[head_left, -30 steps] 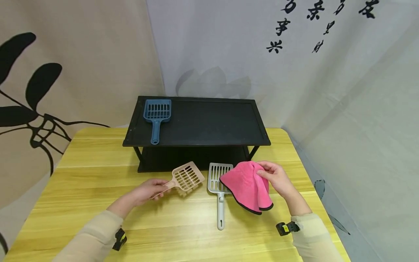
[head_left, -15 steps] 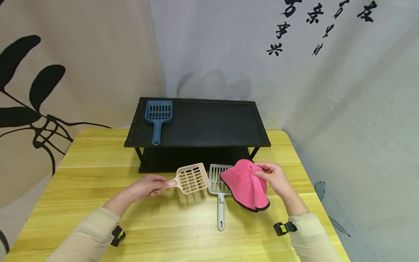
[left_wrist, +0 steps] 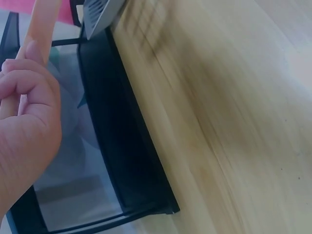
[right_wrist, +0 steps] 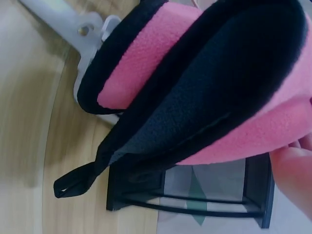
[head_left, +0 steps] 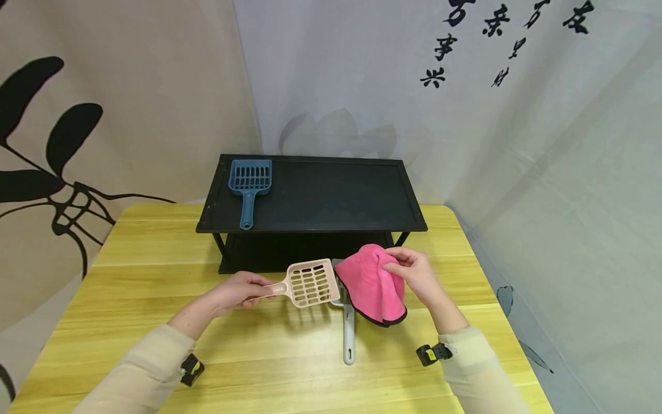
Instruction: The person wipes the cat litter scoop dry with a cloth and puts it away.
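The beige scoop [head_left: 312, 282] was located above the table [head_left: 258, 368], in front of the black two-tier rack [head_left: 331, 198]. On my head view, its handle pointed toward the left and its slotted head toward the right, with a slotted shadow on the wood below.

Left hand [head_left: 243, 291]: I observed the fingers curled round the beige scoop's handle. My left wrist view confirmed this grip.

Right hand [head_left: 414, 271]: I observed the thumb and fingers pinching the upper right part of the pink cloth [head_left: 368, 283]. The cloth hung in folds; my right wrist view showed its dark inner face, black edging and a black loop at one corner.

Grey scoop [head_left: 349, 339]: this unit lay on the table, handle toward the operator's side. Both the beige scoop and the cloth covered parts of its head in my head view; I could not tell whether either touched it. The tip of the beige scoop was just beside the cloth.

Blue scoop [head_left: 249, 185]: this unit lay on the left end of the rack's top shelf, handle facing forward.

Background: I noted a pale curtain [head_left: 331, 69] with black printed characters and leaves.
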`<state>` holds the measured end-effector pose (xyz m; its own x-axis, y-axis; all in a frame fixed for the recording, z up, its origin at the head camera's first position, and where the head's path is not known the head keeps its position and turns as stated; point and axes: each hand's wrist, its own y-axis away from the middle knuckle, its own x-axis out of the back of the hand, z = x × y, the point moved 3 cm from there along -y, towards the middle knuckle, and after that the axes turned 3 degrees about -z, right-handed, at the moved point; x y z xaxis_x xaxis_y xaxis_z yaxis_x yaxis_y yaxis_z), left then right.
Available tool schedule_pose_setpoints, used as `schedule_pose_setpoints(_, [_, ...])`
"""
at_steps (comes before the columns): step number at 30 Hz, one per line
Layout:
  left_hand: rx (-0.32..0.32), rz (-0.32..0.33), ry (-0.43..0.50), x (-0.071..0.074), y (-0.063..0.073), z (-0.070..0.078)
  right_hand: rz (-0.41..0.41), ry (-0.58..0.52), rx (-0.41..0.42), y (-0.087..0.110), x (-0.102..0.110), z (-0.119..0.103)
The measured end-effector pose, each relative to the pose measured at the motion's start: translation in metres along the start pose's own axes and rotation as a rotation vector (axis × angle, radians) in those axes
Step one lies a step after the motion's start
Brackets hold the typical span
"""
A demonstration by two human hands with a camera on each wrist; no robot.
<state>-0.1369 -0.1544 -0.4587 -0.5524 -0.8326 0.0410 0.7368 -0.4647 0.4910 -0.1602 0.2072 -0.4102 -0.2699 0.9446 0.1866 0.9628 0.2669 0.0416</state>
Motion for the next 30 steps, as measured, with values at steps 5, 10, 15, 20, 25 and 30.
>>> schedule_pose_setpoints(5, [0.011,0.013,-0.007,-0.003,-0.004,0.001,-0.002,0.020,-0.017,-0.006,-0.015,-0.001])
schedule_pose_setpoints(10, [-0.010,0.004,-0.008,-0.008,-0.007,0.002,-0.011,0.045,-0.011,-0.010,-0.031,-0.003])
schedule_pose_setpoints(15, [-0.030,-0.006,-0.016,-0.014,-0.012,-0.002,-0.046,0.031,0.028,-0.011,-0.044,-0.005])
schedule_pose_setpoints(20, [-0.022,-0.001,-0.014,-0.018,-0.014,-0.004,-0.081,-0.024,0.080,-0.011,-0.052,-0.007])
schedule_pose_setpoints(25, [-0.030,0.004,-0.011,-0.021,-0.015,-0.001,-0.132,-0.011,0.100,-0.012,-0.063,-0.005])
schedule_pose_setpoints(30, [-0.046,-0.011,-0.007,-0.026,-0.017,0.005,-0.186,0.125,0.105,-0.010,-0.083,0.000])
